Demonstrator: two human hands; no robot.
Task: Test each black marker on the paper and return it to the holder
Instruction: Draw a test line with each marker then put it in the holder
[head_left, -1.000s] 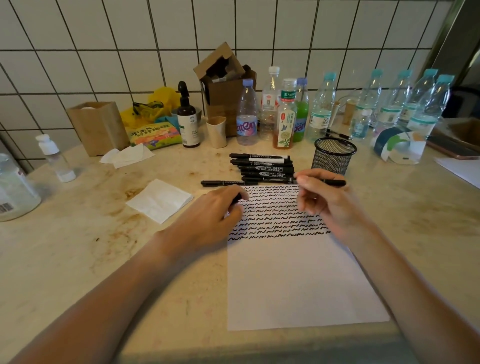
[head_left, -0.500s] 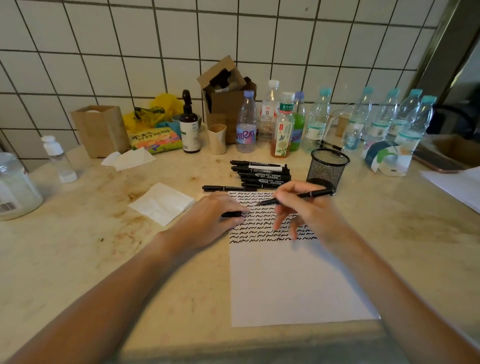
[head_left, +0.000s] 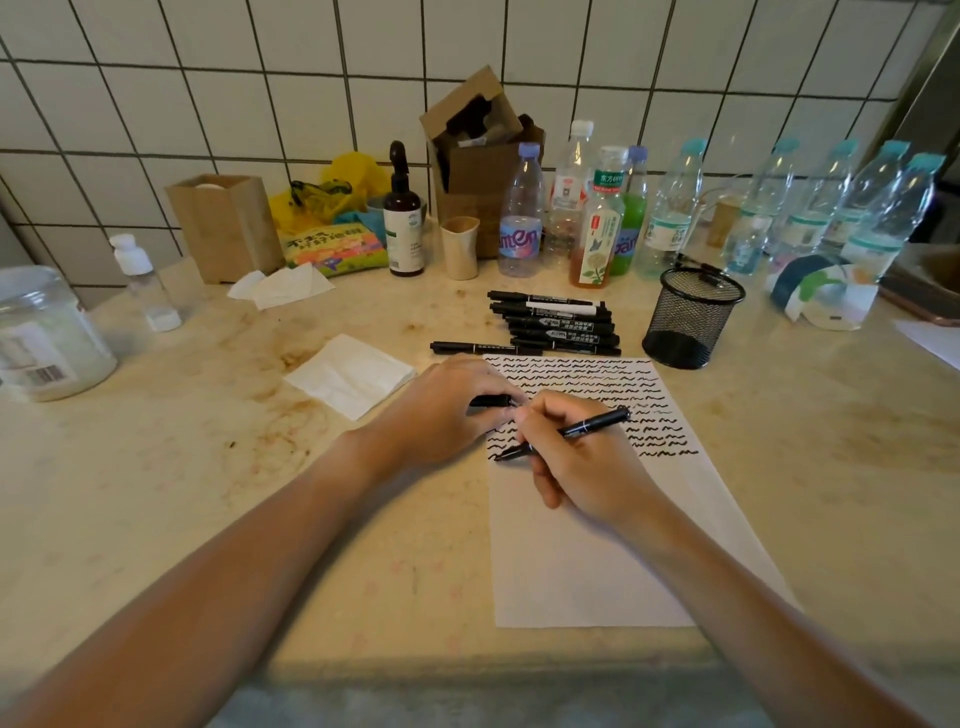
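Obs., left to right. Left hand (head_left: 441, 410) rests on the left edge of the paper (head_left: 597, 545), fingers curled shut around a short black piece, most likely the cap (head_left: 491, 401), which pokes out toward the right hand; this grip matches the two earlier frames. Beyond it, the loose marker (head_left: 480, 347) and the stack of markers (head_left: 558, 325) lie along the paper's top edge, unchanged. The change is in the right hand (head_left: 582, 462): a second ago it held the marker in hand (head_left: 563, 432) level, up near the paper's top; half a second ago the tip tilted down toward the squiggle rows; now the hand is lower on the sheet in a closed writing grip, thumb and fingers pinched on the barrel, tip at or just above the left end of the lowest squiggle row (head_left: 592, 449). Contact cannot be confirmed. Judgement: the test stroke for this marker is just beginning, a fresh row below the last; capping and return not yet done. Further right, the mesh holder (head_left: 688, 322) stands near the paper's top right corner, apparently with no markers in it, so most of the returns remain.
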